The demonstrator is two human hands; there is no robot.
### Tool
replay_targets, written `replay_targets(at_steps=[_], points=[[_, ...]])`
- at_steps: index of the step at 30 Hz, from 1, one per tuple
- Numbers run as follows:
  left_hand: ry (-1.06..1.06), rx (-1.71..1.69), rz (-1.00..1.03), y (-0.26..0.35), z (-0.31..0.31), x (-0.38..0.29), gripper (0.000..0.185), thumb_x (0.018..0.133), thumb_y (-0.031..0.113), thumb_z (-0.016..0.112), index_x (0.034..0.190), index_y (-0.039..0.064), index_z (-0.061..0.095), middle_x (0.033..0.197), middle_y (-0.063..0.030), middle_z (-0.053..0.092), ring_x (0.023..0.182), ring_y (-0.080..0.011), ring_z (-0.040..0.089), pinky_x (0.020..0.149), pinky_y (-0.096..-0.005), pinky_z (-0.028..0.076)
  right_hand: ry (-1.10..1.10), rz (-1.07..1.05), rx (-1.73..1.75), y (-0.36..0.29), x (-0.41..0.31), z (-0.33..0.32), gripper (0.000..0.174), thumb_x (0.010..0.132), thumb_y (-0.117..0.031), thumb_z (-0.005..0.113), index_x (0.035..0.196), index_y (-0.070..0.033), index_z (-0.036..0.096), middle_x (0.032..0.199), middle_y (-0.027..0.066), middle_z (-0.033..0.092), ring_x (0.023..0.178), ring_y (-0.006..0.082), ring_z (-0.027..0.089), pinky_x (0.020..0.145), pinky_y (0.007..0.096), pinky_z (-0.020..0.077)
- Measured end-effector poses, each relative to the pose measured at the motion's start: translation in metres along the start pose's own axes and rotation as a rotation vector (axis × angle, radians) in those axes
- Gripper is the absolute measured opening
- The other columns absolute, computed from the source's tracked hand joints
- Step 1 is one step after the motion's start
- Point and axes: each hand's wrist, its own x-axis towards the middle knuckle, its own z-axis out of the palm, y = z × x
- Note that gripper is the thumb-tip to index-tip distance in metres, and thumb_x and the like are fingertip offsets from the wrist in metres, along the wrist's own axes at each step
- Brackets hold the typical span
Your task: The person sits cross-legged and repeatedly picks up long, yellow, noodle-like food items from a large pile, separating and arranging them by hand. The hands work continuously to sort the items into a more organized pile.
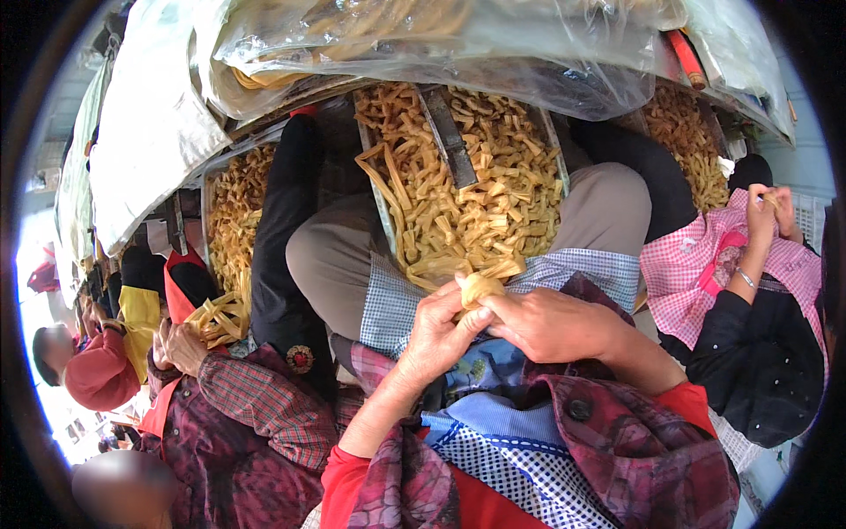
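My left hand (435, 327) and my right hand (555, 324) meet in front of my lap, both with their fingers on a knotted yellowish strip (481, 291), perhaps tofu skin. The knot shows between my fingertips; part of the strip is hidden by the fingers. Just beyond my hands a crate (563, 159) between my knees is heaped with many similar knotted pieces (489, 218). A long loose strip (390, 178) lies folded along the crate's left side. A dark flat bar (449, 135) rests over the heap at the far end.
Clear plastic sheeting (436, 46) covers a worktop beyond the crate. More crates of knotted pieces (241, 198) (687, 145) stand left and right. Co-workers sit close on both sides, their hands (182, 347) (770, 205) also on yellowish strips. A red-handled object (687, 59) lies at the upper right.
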Motion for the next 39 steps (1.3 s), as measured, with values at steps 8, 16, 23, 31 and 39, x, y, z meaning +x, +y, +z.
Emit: replay_targets(at_steps=[8, 16, 23, 31, 39], points=[[0.312, -0.519, -0.351, 0.012, 0.002, 0.001, 0.021, 0.095, 0.023, 0.053, 0.101, 0.005, 0.061, 0.094, -0.0015, 0.06, 0.063, -0.0062, 0.051, 0.056, -0.0184, 0.038, 0.532, 0.028, 0.406, 0.018, -0.006, 0.018, 0.02, 0.082, 0.003, 0.066, 0.101, -0.002, 0.063, 0.088, 0.0078, 0.062, 0.072, 0.0138, 0.064, 0.063, 0.0238, 0.0517], [-0.031, -0.355, -0.288, 0.011, -0.012, 0.001, 0.011, 0.087, 0.003, 0.063, 0.096, 0.001, 0.057, 0.091, -0.0028, 0.061, 0.086, -0.0093, 0.057, 0.076, -0.0245, 0.048, 0.62, 0.054, 1.022, 0.025, 0.019, 0.025, 0.03, 0.082, -0.002, 0.07, 0.108, -0.001, 0.053, 0.088, 0.0041, 0.064, 0.08, 0.0081, 0.061, 0.073, 0.0215, 0.0507], [0.239, -0.346, -0.367, 0.01, -0.013, 0.002, 0.025, 0.085, -0.011, 0.054, 0.106, 0.002, 0.053, 0.093, -0.004, 0.064, 0.083, -0.0083, 0.058, 0.076, -0.0211, 0.048, 0.686, -0.166, -0.036, 0.008, 0.014, 0.043, 0.065, 0.071, -0.006, 0.077, 0.128, -0.003, 0.047, 0.099, 0.0133, 0.064, 0.08, 0.0298, 0.063, 0.071, 0.0324, 0.0511], [0.243, -0.618, -0.602, 0.014, 0.0, -0.004, 0.029, 0.091, 0.006, 0.045, 0.119, -0.001, 0.051, 0.079, -0.0037, 0.062, 0.06, -0.005, 0.051, 0.053, -0.0204, 0.042, 0.509, 0.121, 1.252, 0.013, 0.024, 0.037, 0.041, 0.084, 0.0, 0.059, 0.123, -0.001, 0.044, 0.098, 0.0119, 0.064, 0.06, 0.0077, 0.055, 0.052, 0.0208, 0.0468], [-0.059, 0.327, -0.191, 0.023, -0.008, -0.009, 0.025, 0.09, 0.017, 0.06, 0.106, -0.002, 0.058, 0.077, -0.0124, 0.065, 0.069, -0.0306, 0.064, 0.059, -0.0372, 0.05, 0.383, -0.058, 1.102, 0.027, 0.022, 0.035, 0.036, 0.085, -0.006, 0.052, 0.12, -0.003, 0.041, 0.093, 0.0059, 0.055, 0.069, 0.0088, 0.052, 0.064, 0.0227, 0.0452]])
